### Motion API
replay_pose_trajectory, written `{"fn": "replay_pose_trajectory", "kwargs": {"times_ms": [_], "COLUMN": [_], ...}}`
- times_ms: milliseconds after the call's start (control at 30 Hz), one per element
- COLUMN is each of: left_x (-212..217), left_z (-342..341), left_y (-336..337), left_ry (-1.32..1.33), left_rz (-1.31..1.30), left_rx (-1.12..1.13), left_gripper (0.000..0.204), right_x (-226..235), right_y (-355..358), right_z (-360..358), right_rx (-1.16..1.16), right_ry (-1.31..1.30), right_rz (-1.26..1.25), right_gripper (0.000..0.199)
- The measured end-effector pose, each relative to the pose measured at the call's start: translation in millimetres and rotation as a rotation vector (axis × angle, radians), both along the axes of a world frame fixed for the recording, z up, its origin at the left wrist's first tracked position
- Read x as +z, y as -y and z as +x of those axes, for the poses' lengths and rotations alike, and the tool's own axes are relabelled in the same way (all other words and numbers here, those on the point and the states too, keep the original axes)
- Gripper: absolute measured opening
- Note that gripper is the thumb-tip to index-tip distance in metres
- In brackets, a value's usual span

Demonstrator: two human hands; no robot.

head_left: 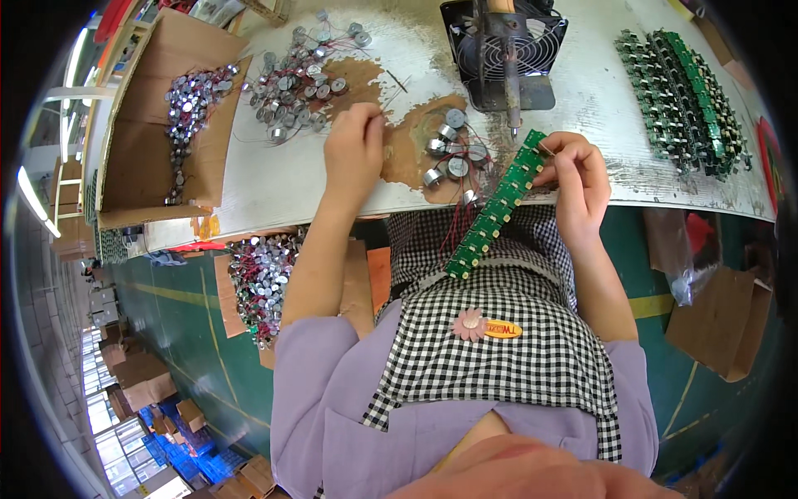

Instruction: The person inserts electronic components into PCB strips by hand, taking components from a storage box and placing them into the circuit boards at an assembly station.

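My right hand (573, 179) pinches the upper end of a long green circuit board strip (490, 216). The strip slants over the table's front edge toward my apron, and small pale parts line one side. Just above its upper end, a soldering iron (513, 91) points tip down. My left hand (355, 150) is closed over the table; a thin line runs from near its fingertips toward a short dark stick (397, 81), and what the fingers grip is unclear. Between my hands lie several small round silver motors (457, 166) with red wires, some hanging past the edge near the strip.
A black fan (540, 50) stands behind the iron. More motors (291, 91) are heaped at the back left, beside an open cardboard box (125, 166) holding others. Rows of green boards (686, 104) lie at right. Below the table, another box holds a motor heap (266, 283).
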State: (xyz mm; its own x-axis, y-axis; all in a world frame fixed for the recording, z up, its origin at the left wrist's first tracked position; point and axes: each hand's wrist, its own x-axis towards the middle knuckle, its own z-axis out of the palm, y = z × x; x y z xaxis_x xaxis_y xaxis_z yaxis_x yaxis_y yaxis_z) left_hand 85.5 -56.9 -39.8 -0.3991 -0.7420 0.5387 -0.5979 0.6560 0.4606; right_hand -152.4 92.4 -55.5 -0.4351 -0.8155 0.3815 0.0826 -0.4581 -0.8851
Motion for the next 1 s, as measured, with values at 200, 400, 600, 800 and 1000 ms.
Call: {"fn": "replay_pose_trajectory", "kwargs": {"times_ms": [200,400,600,800,1000], "left_x": [17,35,42,32,28], "left_z": [-4,-14,-43,-65,-78], "left_y": [-23,-40,-73,-81,-84], "left_ry": [-0.385,-0.844,-0.715,-0.712,-0.651], "left_rz": [0.543,1.092,1.126,0.979,0.931], "left_rx": [-0.099,-0.282,-0.311,-0.327,-0.295], "left_gripper": [0.004,0.013,0.013,0.009,0.008], "right_x": [8,8,7,5,2], "right_y": [-2,-6,-9,-9,-12], "right_z": [0,6,12,15,16], "right_rx": [-0.051,-0.042,-0.023,-0.098,-0.014], "right_ry": [-0.252,-0.225,-0.210,-0.369,-0.113], "right_rz": [0.056,0.057,0.012,-0.045,-0.050], "right_gripper": [0.005,0.004,0.004,0.006,0.005]}}
